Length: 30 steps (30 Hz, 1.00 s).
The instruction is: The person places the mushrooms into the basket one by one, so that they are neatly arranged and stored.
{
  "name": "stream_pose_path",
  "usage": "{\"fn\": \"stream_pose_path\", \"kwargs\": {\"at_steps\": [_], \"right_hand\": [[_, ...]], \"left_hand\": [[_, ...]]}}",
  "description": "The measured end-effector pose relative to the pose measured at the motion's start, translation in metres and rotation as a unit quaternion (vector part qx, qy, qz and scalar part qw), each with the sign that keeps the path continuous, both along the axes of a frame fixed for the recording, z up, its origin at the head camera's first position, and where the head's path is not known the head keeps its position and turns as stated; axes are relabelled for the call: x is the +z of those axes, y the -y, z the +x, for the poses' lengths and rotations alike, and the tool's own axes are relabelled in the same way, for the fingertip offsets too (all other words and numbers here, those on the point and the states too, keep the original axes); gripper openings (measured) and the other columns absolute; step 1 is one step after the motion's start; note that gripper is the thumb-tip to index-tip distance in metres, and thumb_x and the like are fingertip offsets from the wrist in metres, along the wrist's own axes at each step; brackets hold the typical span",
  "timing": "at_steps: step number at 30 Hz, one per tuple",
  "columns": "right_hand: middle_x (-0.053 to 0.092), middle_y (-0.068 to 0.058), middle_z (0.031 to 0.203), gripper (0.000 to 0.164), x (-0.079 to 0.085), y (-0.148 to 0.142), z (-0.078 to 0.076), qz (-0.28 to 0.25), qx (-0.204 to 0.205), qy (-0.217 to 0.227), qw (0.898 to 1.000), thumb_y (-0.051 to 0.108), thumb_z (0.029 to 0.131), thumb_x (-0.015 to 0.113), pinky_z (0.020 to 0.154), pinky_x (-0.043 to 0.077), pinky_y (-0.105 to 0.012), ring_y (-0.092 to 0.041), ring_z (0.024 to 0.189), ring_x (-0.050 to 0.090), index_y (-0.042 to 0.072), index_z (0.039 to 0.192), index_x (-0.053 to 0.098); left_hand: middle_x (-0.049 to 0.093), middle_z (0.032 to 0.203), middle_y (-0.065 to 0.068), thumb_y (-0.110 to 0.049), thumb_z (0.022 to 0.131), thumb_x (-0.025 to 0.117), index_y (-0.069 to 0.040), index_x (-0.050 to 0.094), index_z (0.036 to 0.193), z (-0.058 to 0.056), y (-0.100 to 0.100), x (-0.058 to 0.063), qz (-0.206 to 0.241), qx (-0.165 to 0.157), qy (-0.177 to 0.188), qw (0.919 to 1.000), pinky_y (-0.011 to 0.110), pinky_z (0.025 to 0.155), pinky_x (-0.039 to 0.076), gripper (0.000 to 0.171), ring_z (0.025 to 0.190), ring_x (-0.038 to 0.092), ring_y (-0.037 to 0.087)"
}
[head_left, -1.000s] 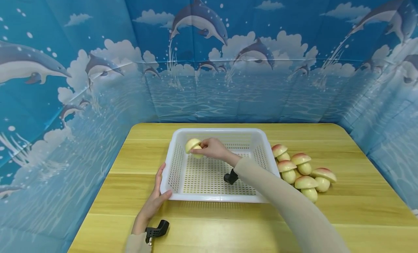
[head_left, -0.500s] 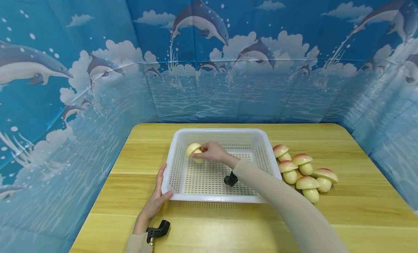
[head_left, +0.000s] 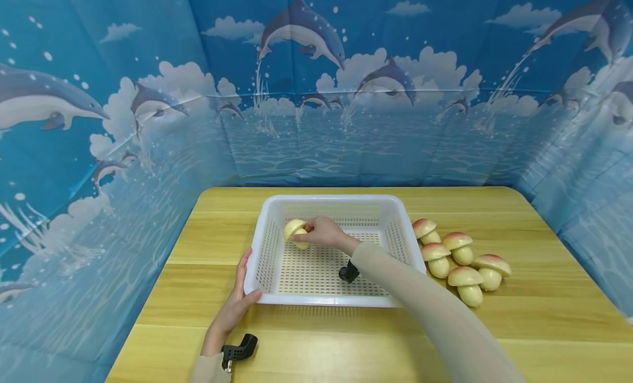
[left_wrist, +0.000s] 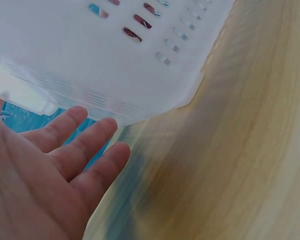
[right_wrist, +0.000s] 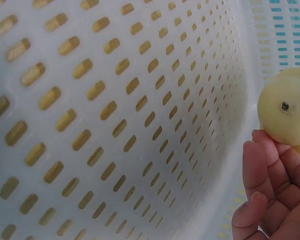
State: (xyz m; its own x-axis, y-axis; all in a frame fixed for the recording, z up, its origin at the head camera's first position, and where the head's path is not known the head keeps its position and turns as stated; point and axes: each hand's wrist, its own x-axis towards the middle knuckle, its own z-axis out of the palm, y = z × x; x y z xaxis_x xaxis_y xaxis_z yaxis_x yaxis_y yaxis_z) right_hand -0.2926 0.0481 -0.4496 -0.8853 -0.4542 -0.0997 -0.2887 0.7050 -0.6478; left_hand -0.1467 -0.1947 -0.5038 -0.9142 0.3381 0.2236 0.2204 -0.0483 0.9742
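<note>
Evidently, the right hand [head_left: 322, 232] pinches one pale yellow mushroom [head_left: 294, 228], thumb and fingers closing on the stem. The right wrist view shows the stem's end with a small dark mark at its centre. The mushroom is inside the white basket [head_left: 333, 301], below rim level and toward the far left corner; whether it touches the floor or a wall cannot be confirmed.

At the basket's near left corner, the left hand [head_left: 233, 307] rests with the thumb at the rim and the fingers, spread and nearly straight, along the outside; no tight grasp is evident. Under the right forearm hangs a black wrist device [head_left: 349, 272].

Beyond the basket's right side, several other mushrooms [head_left: 468, 287] with red-tinged caps lie grouped on the wooden table [head_left: 376, 339]. A blue dolphin-print backdrop [head_left: 316, 146] stands behind.

Assessment: the step in hand appears to be placement of one mushroom in the basket. The next move calls for seating it on the perforated floor, releasing the stem without tipping it, and lifting the hand clear of the rim, with the left hand steadying the corner.
</note>
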Motion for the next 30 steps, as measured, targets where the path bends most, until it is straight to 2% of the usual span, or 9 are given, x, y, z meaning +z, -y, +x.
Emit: {"fn": "stream_pose_path", "kwargs": {"at_steps": [6,22,30], "right_hand": [[0.033,0.006,0.049,0.051,-0.001,0.002,-0.001,0.013,-0.004,-0.008,1.000,0.057,0.080,0.066,0.044,0.027,-0.024,-0.009,0.044,0.029,0.018,0.057,0.044],[0.031,0.007,0.047,0.054,-0.007,0.004,-0.002,0.023,-0.009,-0.008,1.000,0.058,0.077,0.068,0.044,0.025,-0.024,-0.009,0.044,0.028,0.018,0.054,0.040],[0.029,0.007,0.047,0.055,-0.011,0.006,-0.003,0.035,-0.007,-0.015,0.999,0.056,0.078,0.068,0.043,0.024,-0.023,-0.008,0.043,0.027,0.019,0.053,0.037]], "left_hand": [[-0.005,0.156,0.010,-0.017,0.090,0.053,-0.030,-0.002,0.152,0.000,0.000,0.001,-0.003,-0.002,0.000,1.0000,0.062,0.101,0.013,0.084,0.137,0.008,0.041],[-0.001,0.156,0.007,-0.015,0.089,0.052,-0.033,0.000,0.152,0.000,-0.001,0.001,0.004,0.005,0.013,0.9999,0.060,0.102,0.015,0.084,0.137,0.011,0.039],[-0.005,0.156,0.009,-0.015,0.090,0.053,-0.030,-0.002,0.152,-0.001,0.000,0.001,-0.001,-0.004,0.003,1.0000,0.061,0.102,0.013,0.084,0.137,0.009,0.040]]}}
